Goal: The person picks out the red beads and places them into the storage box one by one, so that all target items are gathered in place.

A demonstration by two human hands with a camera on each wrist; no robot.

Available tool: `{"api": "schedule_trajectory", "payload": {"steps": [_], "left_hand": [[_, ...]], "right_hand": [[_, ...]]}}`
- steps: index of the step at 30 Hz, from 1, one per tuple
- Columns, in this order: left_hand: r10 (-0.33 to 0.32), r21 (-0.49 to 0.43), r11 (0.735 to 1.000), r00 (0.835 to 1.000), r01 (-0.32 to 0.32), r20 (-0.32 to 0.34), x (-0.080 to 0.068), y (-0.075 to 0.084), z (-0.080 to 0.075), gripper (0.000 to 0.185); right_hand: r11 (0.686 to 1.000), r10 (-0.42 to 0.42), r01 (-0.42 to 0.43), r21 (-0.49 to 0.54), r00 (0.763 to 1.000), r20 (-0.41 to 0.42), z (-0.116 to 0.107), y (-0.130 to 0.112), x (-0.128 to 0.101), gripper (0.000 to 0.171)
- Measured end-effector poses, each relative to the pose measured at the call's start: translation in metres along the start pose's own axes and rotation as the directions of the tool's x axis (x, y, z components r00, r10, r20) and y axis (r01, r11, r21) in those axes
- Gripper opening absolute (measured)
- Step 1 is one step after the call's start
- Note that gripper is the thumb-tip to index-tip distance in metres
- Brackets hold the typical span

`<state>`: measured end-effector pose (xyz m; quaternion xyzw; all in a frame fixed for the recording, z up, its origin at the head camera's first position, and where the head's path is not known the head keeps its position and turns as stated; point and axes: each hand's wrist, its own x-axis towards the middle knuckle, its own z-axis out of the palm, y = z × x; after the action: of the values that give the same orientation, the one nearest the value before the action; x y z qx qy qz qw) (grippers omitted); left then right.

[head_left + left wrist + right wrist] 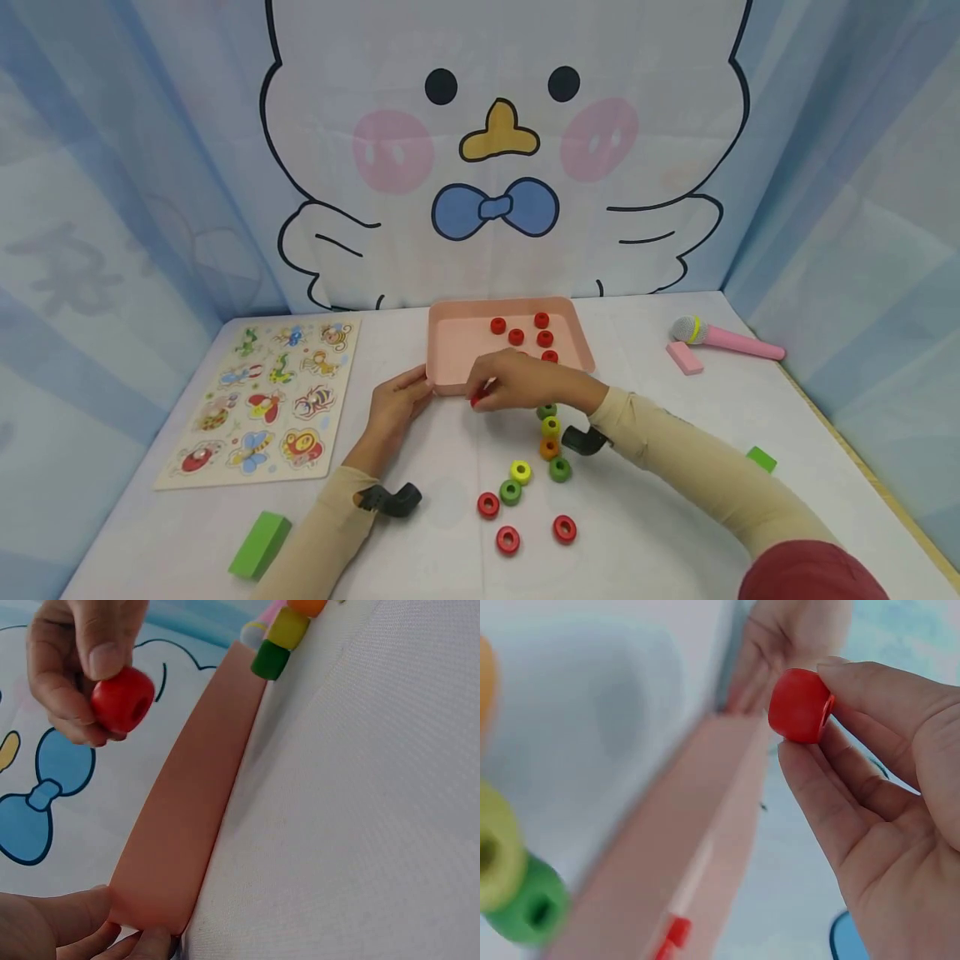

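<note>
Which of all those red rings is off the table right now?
The red ring pinched in the right hand, just outside the pink tray; the other reds lie in the tray or on the table.

No words, numbers, labels or brand marks can be read anywhere in these views. The backdrop (510, 158) carries only a cartoon bird with a blue bow tie, and the puzzle board (262, 400) shows pictures of insects without any lettering that can be made out. The pink tray (450, 333) is plain and unmarked.
</note>
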<state>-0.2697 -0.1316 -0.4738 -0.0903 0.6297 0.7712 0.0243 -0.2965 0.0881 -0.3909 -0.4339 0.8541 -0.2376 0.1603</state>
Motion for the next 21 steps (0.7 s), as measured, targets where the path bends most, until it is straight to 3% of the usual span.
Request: {"api": "schedule_trajectory", "payload": {"steps": [8,14,21], "left_hand": [[-0.019,0.001,1.0,1.0,0.019,-0.015,0.001,0.0,-0.001,0.041],[-0.024,-0.009,1.0,1.0,0.024,-0.019,0.003,-0.001,-0.002,0.041],[-0.038,0.0,0.999,0.999,0.038,-0.021,0.006,-0.001,-0.002,0.042]], "right_hand": [[0.998,0.061,-0.06,0.016,0.993,-0.106,-0.035,0.019,0.025,0.022],[0.987,0.161,-0.16,0.022,0.984,-0.079,-0.037,0.045,0.047,0.023],[0.96,0.282,-0.28,0.027,0.956,-0.079,-0.033,0.068,0.059,0.018]]}}
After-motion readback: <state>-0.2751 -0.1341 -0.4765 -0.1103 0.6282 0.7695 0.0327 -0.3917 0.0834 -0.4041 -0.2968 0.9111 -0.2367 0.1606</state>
